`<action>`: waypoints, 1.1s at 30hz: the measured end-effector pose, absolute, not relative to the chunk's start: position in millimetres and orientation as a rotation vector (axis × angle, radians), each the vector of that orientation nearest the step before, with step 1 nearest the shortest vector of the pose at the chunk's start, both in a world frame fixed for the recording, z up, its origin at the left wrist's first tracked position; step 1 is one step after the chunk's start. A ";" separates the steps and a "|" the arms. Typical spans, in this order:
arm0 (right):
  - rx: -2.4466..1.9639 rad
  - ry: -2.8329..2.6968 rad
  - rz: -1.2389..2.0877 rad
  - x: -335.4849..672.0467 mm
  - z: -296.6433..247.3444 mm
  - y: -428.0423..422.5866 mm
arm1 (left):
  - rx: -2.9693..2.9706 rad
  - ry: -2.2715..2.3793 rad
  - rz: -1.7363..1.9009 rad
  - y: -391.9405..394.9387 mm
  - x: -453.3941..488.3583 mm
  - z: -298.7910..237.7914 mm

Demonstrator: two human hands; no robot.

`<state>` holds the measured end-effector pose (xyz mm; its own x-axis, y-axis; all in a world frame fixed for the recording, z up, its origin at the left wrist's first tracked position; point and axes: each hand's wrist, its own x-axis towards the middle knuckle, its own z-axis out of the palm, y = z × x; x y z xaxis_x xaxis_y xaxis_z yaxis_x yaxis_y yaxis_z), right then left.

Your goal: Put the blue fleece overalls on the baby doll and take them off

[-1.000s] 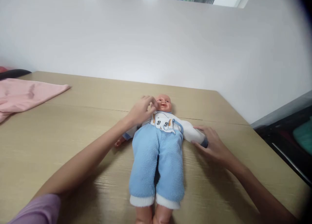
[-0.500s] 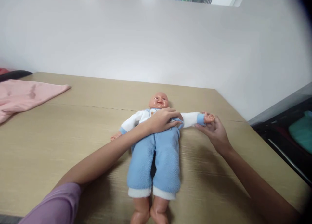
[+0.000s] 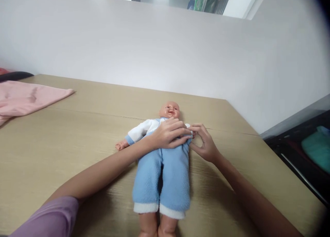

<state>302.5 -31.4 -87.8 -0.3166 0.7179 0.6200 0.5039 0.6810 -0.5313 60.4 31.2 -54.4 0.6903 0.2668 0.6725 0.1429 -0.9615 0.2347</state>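
Observation:
A baby doll (image 3: 161, 171) lies on its back on the wooden table (image 3: 77, 127), head toward the wall. It wears blue fleece trousers and a white top with blue cuffs. My left hand (image 3: 168, 133) rests flat on the doll's chest, fingers stretched toward the right. My right hand (image 3: 203, 144) sits at the doll's right side, fingers curled and pinching the clothing or the folded-in arm near the shoulder. The doll's arm on that side is hidden behind my hands. Its other arm lies out to the left.
A pink cloth (image 3: 23, 99) lies at the table's far left. A white wall (image 3: 165, 51) stands behind the table. Off the table's right edge is a dark bin (image 3: 304, 151) with something teal in it.
The doll's right-side arm, stretched out and held by my right hand half a second ago, is now brought in to the body. My right hand moved left with it. My left hand stays on the chest.

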 end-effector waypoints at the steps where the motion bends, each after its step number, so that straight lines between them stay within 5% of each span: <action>1: -0.939 -1.997 0.301 303.3 -86.7 -33.7 | 2.683 0.341 1.142 30.0 61.0 -52.5; 11: -1.015 -1.850 0.287 283.5 -92.7 -44.3 | 1.833 0.530 0.886 43.5 79.9 -39.1; 21: -1.034 -1.052 1.102 269.0 -108.9 -35.2 | 2.184 0.825 0.959 40.0 81.3 -48.8; 33: -1.169 -1.024 1.020 278.3 -135.2 -22.2 | 2.284 0.851 0.825 43.0 79.2 -50.7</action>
<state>278.3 -22.2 -135.2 0.2240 0.9709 0.0853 -0.0812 0.1058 -0.9911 79.2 43.0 -50.7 0.6093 0.7134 0.3462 0.3685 -0.6413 0.6729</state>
